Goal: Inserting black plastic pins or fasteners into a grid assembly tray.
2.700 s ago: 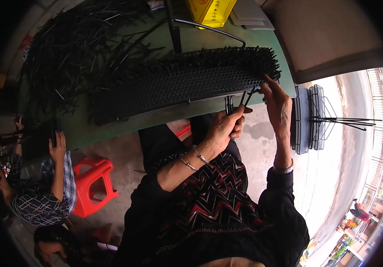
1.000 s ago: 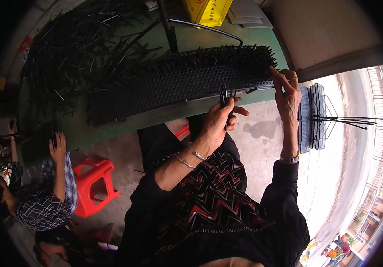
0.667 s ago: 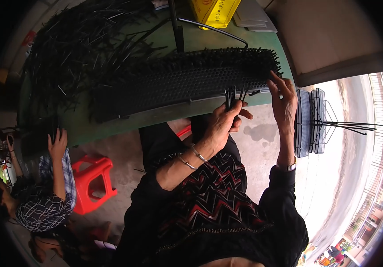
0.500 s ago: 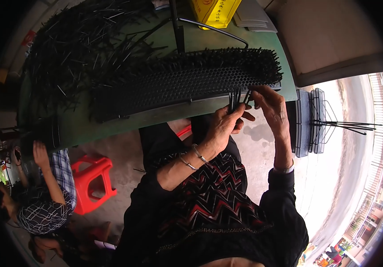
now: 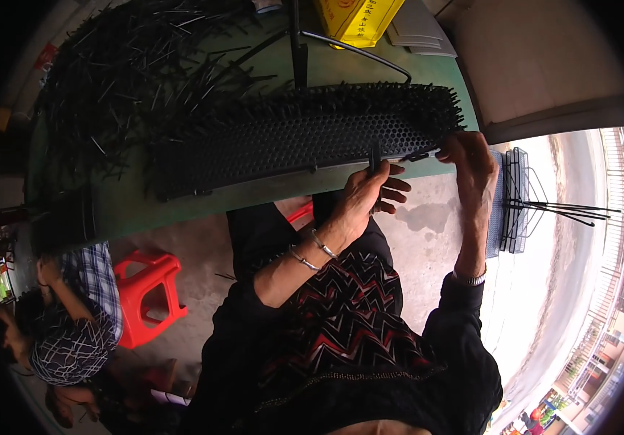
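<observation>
A long black perforated panel (image 5: 283, 145) lies along the near edge of the green table, with short black bristle-like strips standing in its far rows of holes (image 5: 370, 98). My left hand (image 5: 359, 199) is just in front of it, thumb pressed on a small bundle of thin black strips (image 5: 375, 156); its other fingers are spread. My right hand (image 5: 468, 156) is by the panel's right end, fingertips pinched on a dark strip (image 5: 421, 154) that points left. The exact number of strips in each hand is hidden.
A big loose heap of black strips (image 5: 109, 80) covers the table's left side. A black metal stand (image 5: 300, 61) and a yellow bag (image 5: 359, 22) are behind the panel. Wire racks (image 5: 516, 199) stand at right. A red stool (image 5: 149, 297) and another person (image 5: 72, 341) are at left.
My right hand has moved right, away from my left hand, with a dark strip in its fingertips. The left hand's free fingers have spread. The other person's arm has drawn back.
</observation>
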`<state>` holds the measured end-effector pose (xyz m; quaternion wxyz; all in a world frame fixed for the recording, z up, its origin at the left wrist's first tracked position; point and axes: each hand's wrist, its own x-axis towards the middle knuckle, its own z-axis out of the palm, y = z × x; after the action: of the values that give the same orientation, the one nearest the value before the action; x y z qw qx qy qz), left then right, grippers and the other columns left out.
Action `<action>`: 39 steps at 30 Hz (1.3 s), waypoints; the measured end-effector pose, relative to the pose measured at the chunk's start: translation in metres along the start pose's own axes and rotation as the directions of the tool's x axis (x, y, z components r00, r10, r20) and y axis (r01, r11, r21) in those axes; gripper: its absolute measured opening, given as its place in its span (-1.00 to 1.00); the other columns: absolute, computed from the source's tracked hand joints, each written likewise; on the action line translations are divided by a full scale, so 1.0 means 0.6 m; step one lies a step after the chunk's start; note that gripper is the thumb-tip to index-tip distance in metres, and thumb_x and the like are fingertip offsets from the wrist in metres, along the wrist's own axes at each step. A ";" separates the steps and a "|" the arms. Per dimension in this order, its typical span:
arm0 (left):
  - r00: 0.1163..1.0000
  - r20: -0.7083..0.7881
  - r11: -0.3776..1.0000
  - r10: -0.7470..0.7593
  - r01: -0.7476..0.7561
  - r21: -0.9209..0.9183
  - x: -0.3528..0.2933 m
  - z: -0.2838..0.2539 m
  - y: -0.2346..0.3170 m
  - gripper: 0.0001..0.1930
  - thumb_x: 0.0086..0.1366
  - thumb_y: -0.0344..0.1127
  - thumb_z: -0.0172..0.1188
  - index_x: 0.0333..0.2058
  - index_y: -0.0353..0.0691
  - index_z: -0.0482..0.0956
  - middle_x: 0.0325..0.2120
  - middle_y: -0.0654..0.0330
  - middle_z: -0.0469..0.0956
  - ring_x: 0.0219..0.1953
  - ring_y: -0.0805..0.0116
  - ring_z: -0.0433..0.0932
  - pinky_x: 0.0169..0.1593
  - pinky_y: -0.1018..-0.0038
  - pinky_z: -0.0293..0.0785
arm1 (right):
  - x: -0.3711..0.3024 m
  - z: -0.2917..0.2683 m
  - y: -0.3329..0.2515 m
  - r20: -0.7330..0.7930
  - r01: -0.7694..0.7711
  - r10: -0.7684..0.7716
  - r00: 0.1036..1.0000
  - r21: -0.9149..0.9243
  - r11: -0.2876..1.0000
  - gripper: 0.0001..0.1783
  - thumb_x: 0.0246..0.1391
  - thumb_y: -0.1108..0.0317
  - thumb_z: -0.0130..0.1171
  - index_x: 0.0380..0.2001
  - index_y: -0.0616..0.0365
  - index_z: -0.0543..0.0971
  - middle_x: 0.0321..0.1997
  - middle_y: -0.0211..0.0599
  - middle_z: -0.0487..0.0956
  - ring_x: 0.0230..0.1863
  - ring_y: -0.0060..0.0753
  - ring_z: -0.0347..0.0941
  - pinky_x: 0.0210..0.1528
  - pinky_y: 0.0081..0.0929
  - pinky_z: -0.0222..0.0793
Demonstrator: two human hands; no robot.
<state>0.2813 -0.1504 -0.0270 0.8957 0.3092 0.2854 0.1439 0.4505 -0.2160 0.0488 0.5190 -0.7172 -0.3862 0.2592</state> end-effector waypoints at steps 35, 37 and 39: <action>0.999 -0.044 0.981 0.010 -0.019 -0.191 -0.015 0.007 -0.003 -0.67 0.37 -0.05 0.09 -0.07 -0.15 0.49 -0.49 0.25 0.47 -0.60 0.67 0.17 -0.53 0.71 0.05 | 0.078 0.045 0.049 -0.113 0.285 -0.505 0.856 -0.713 0.641 -0.90 0.12 0.33 0.18 -0.29 0.00 0.62 -0.27 -0.34 0.51 -0.33 -0.40 0.53 -0.28 -0.48 0.39; 0.999 -0.041 0.981 0.012 -0.019 -0.191 -0.017 0.009 -0.003 -0.65 0.36 -0.04 0.09 -0.05 -0.15 0.49 -0.49 0.24 0.48 -0.60 0.67 0.16 -0.53 0.71 0.05 | 0.078 0.045 0.049 -0.091 0.303 -0.501 0.861 -0.700 0.647 -0.90 0.10 0.35 0.20 -0.30 0.02 0.63 -0.29 -0.34 0.51 -0.34 -0.41 0.52 -0.28 -0.48 0.39; 0.998 -0.062 0.982 0.015 -0.026 -0.186 -0.015 0.013 -0.005 -0.67 0.37 -0.05 0.08 -0.06 -0.15 0.52 -0.49 0.23 0.54 -0.67 0.70 0.10 -0.60 0.73 -0.01 | 0.081 0.044 0.050 -0.093 0.308 -0.502 0.860 -0.690 0.655 -0.90 0.10 0.36 0.20 -0.30 0.02 0.62 -0.29 -0.35 0.51 -0.35 -0.41 0.52 -0.28 -0.48 0.39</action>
<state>0.2790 -0.1601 -0.0199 0.9101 0.2224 0.2943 0.1886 0.4660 -0.1664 0.0132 0.3286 -0.7748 -0.5269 -0.1186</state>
